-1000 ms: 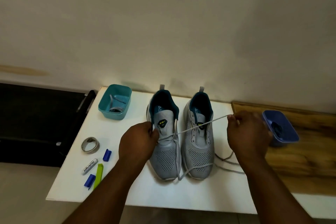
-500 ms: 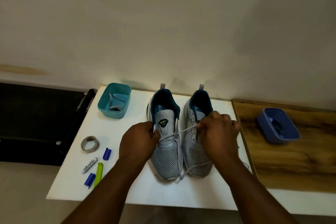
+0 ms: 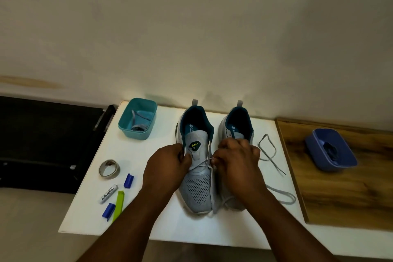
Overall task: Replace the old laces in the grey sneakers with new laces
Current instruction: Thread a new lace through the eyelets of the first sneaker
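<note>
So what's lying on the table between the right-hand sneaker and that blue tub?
In the head view, a loose grey lace lies on the white table between the right sneaker and the blue tub, which sits on a wooden board.

Two sneakers stand side by side on the worktop [image 3: 161, 227], the left sneaker [image 3: 196, 189] touching the right sneaker [image 3: 239, 123], heels toward the wall [image 3: 191, 27]. Behind and left of them sits a tub [image 3: 127, 127] with a lace coiled in it, and nearer the front left lie a tape roll [image 3: 108, 168], a battery [image 3: 109, 193], two clips and a strip. Right of the sneakers a loose lace [image 3: 268, 155] trails over the worktop, and further right a board [image 3: 340, 193] carries a second tub [image 3: 314, 144].
</note>
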Available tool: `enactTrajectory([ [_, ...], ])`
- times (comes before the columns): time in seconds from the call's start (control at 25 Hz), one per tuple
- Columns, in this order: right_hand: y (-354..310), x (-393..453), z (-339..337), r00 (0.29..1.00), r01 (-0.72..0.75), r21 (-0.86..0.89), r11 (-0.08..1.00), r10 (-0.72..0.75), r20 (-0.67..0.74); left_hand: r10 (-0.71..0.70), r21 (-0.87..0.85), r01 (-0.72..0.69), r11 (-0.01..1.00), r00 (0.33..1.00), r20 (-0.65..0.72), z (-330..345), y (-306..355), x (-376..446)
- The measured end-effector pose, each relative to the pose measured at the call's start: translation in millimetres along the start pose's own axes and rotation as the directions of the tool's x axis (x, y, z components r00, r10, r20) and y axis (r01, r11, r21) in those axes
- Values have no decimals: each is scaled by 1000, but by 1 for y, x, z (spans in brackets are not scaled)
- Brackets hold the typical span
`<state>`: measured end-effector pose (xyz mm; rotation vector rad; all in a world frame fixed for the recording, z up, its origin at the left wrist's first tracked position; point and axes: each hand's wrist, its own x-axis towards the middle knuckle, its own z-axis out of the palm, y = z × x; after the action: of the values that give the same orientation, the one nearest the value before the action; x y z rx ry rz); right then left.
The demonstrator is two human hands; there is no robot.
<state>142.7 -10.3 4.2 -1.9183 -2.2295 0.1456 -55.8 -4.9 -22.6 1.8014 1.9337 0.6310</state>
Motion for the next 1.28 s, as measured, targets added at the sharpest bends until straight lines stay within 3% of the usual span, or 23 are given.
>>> enactTrajectory([
  [0.16, 16, 1, -8, 992, -126, 28, 992, 126, 4, 74, 92, -73, 993, 997, -6, 6, 6, -5],
  [0.28, 8, -3, -14, 978, -156, 126, 980, 170, -116, 65, 50, -65, 997, 998, 3, 7, 8, -7],
  [0.32, 6, -5, -22, 981, -164, 218, 962, 183, -71, 55, 25, -55, 998, 998, 5, 6, 8, -7],
  [0.36, 4, -7, -29, 981, -195, 274, 942, 183, 67, 42, 4, -42, 999, 999, 9, 4, 7, -7],
  [0.44, -10, -14, -35, 900, -217, 138, 966, 143, 413, 3, -10, -2, 1000, 1000, 15, 3, 7, -7],
  [0.52, -20, -24, -33, 850, -154, 19, 988, 123, 512, -46, 2, 46, 999, 999, -20, 3, 9, -9],
  [0.6, -21, -22, -41, 889, -142, 115, 983, 76, 452, 14, -61, -21, 998, 994, -109, 2, 17, -14],
  [0.64, -20, -19, -51, 909, -148, 194, 970, 56, 413, 121, -124, -133, 983, 988, -95, 0, 23, -16],
  [0.72, -19, -11, -77, 928, -155, 350, 924, 15, 371, 410, -357, -369, 858, 911, 43, -4, 36, -22],
  [0.8, -18, -8, -101, 947, -111, 428, 897, -34, 318, 504, -561, -344, 753, 849, 156, -11, 43, -26],
  [0.88, -11, -8, -115, 981, -36, 334, 942, -31, 194, 405, -546, -263, 796, 900, 158, -15, 36, -24],
  [1.0, 6, -3, -132, 1000, -10, 132, 991, 13, -21, 227, -283, -195, 939, 970, 84, -19, 21, -21],
  [1.12, 12, -2, -133, 965, -81, 314, 946, 153, -212, 42, -100, -41, 994, 999, 13, -21, 16, -20],
  [1.2, -1, -4, -129, 940, -1, 468, 884, 160, -301, 121, -114, -117, 987, 992, 36, -19, 20, -24],
  [1.28, -22, -6, -128, 946, 197, 517, 833, -22, -324, 231, -268, -218, 938, 973, 17, -21, 34, -29],
])
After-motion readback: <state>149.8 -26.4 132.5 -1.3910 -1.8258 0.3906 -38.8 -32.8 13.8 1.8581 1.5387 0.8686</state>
